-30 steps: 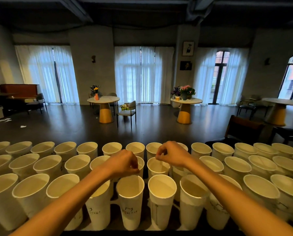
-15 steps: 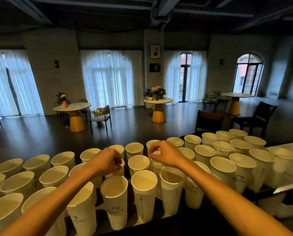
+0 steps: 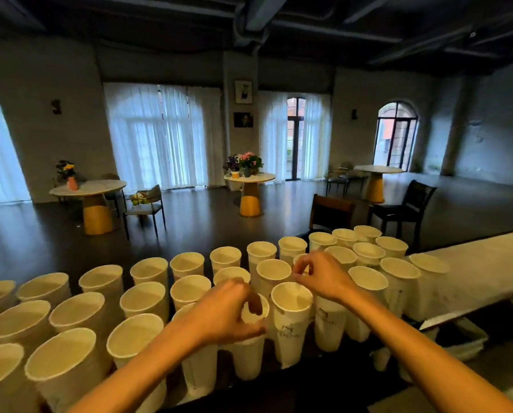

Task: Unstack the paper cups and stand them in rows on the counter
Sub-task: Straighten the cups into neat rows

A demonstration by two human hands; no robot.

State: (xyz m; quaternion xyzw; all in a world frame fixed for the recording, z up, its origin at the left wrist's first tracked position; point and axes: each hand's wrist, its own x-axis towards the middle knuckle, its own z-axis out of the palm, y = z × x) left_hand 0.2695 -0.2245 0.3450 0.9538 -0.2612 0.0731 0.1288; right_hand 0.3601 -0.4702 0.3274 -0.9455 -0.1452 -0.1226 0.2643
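Several white paper cups (image 3: pixel 143 299) stand open side up in three rows on the dark counter (image 3: pixel 306 383). My left hand (image 3: pixel 228 311) reaches over the front row and pinches the rim of a front-row cup (image 3: pixel 249 359), fingers inside and thumb outside. My right hand (image 3: pixel 324 278) hovers over the middle row further right, its curled thumb and forefinger pinching the rim of a middle-row cup (image 3: pixel 300 259) that is mostly hidden behind the hand. A printed front-row cup (image 3: pixel 291 323) stands between my two hands.
A pale counter top (image 3: pixel 487 272) runs off to the right of the cups. A white tub (image 3: pixel 470 341) sits below it. Beyond the counter lie a dark floor, two dark chairs (image 3: pixel 404 204) and round tables (image 3: pixel 249 189) with flowers.
The view has swung further right. Both hands have dropped closer to the cups, and my left hand now has its fingers inside a front-row cup's rim.
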